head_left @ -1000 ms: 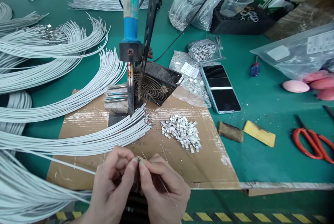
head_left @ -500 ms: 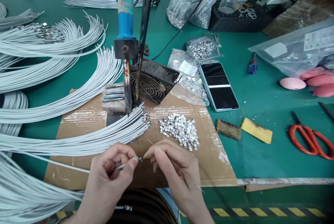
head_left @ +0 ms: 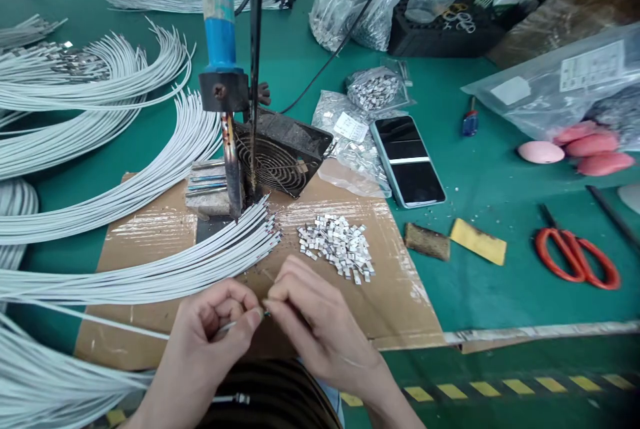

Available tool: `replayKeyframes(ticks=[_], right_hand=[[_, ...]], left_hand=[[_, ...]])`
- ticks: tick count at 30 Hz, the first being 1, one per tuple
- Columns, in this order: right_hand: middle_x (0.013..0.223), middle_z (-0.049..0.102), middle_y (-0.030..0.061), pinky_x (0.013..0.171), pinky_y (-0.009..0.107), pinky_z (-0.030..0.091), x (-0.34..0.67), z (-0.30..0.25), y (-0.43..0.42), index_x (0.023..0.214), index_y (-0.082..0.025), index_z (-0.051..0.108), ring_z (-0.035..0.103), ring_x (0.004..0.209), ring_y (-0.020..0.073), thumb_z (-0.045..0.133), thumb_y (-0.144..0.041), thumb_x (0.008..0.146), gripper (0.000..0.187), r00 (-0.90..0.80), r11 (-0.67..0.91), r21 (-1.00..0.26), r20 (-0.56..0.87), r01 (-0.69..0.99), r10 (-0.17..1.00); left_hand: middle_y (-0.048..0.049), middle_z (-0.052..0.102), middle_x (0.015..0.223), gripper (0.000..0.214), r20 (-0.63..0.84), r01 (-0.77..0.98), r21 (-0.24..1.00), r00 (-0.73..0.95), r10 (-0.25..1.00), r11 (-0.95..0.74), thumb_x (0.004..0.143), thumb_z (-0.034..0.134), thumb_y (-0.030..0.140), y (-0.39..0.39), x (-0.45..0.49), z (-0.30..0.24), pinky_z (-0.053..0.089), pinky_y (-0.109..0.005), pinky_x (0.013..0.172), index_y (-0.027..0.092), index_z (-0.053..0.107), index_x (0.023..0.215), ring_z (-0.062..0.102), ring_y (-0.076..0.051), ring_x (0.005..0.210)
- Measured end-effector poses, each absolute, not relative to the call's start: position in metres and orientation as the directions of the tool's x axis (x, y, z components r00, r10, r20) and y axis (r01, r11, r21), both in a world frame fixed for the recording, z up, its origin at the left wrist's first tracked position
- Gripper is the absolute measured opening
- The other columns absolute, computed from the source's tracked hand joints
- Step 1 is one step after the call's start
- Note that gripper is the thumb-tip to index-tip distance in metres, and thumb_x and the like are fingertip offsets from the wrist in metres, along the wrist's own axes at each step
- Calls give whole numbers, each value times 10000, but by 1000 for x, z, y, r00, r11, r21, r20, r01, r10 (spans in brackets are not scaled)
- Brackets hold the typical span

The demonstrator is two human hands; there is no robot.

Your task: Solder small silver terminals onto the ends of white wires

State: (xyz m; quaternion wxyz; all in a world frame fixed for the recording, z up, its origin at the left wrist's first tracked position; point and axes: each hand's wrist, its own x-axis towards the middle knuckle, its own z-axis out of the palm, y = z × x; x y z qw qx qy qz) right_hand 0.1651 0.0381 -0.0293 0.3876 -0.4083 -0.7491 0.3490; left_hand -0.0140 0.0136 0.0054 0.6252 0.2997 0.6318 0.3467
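Note:
My left hand [head_left: 220, 326] is closed on a white cable [head_left: 227, 327], thumb and bent forefinger pinching it near its end. Tiny coloured wire ends [head_left: 267, 313] poke out past those fingertips. My right hand [head_left: 315, 322] meets them there, its thumb and forefinger pinched at the wire ends. A faint thin strand shows along the right wrist; most of it cannot be made out. Just beyond both hands, a bundle of white cables [head_left: 165, 279] lies with stripped ends on a cardboard sheet [head_left: 395, 306]. Small metal connector pieces [head_left: 337, 246] are heaped to its right.
A blue-handled soldering iron [head_left: 218, 22] stands clamped tip down beside a black fan [head_left: 285, 156]. Rightward lie a phone [head_left: 410, 161], a brown sponge [head_left: 427, 241], a yellow sponge [head_left: 479, 242] and red-handled scissors [head_left: 575, 252]. More cable bundles [head_left: 100, 209] spread over the left side.
My right hand has closed in on the wire ends, its fingers now together. The thin strand that crossed it has mostly dropped from sight. The whole view has shifted slightly.

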Motion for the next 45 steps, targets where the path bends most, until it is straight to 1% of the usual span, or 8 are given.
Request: replayKeyframes(ticks=[4, 11, 18, 21, 24, 30, 37, 45], right_hand=[[717, 569, -24, 588, 280, 435, 185, -37, 40, 842, -211, 617, 520, 639, 147, 599, -114, 1034, 216, -14, 276, -755, 333, 595, 943], [845, 760, 62, 782, 383, 509, 193, -61, 42, 934, -192, 747, 605, 783, 231, 696, -176, 986, 74, -66, 303, -605, 382, 736, 922], [816, 751, 26, 691, 315, 569, 185, -54, 28, 963, -225, 701, 670, 695, 183, 659, -180, 1011, 78, 78, 210, -707, 351, 675, 933], [676, 684, -37, 494, 206, 526, 168, -44, 19, 973, -227, 703, 636, 514, 114, 641, -199, 1033, 91, 150, 103, -848, 209, 519, 966], [664, 653, -29, 456, 193, 471, 147, -35, 13, 934, -227, 812, 578, 492, 94, 701, -243, 988, 125, 107, -31, -991, -17, 133, 994], [667, 579, -29, 398, 164, 368, 124, -34, 11, 919, -255, 887, 464, 457, 53, 793, -357, 916, 139, -59, -268, -905, -263, -329, 963], [616, 568, -28, 394, 161, 408, 120, -25, 10, 837, -235, 890, 444, 449, 59, 835, -444, 855, 217, -51, -381, -835, -394, -398, 918], [571, 539, -45, 394, 148, 383, 103, -21, 2, 761, -234, 873, 433, 422, 43, 865, -479, 815, 251, 66, -363, -810, -439, -461, 896]], left_hand=[[94, 421, 532, 252, -543, -78, 839, -153, 825, 538, 739, 863, 356, 16, -16, 4, 162, -213, 515, 161, 706, 716, 238, -75, 532], [73, 485, 528, 242, -510, -115, 860, -202, 836, 496, 746, 873, 347, 17, -11, 3, 248, -192, 496, 167, 712, 725, 339, -77, 516], [66, 497, 532, 270, -507, -150, 861, -201, 838, 485, 760, 883, 376, 16, -11, 1, 275, -184, 486, 169, 714, 724, 349, -82, 515], [66, 527, 528, 245, -484, -124, 875, -223, 846, 468, 763, 879, 348, 15, -10, 0, 302, -174, 479, 172, 711, 736, 383, -77, 501], [70, 561, 519, 212, -455, -84, 889, -255, 853, 449, 771, 864, 315, 13, -6, 2, 348, -161, 481, 181, 701, 750, 453, -77, 487], [55, 616, 535, 189, -361, 39, 919, -325, 874, 393, 790, 824, 337, 8, 0, 6, 397, -169, 481, 199, 708, 732, 511, -91, 482], [31, 670, 563, 173, -260, 197, 917, -368, 893, 348, 807, 799, 359, 3, 2, 0, 380, -194, 456, 217, 720, 748, 488, -105, 467], [50, 665, 536, 322, -362, 11, 918, -390, 847, 397, 832, 819, 495, -2, 14, 1, 478, -180, 459, 225, 646, 796, 574, -113, 457]])
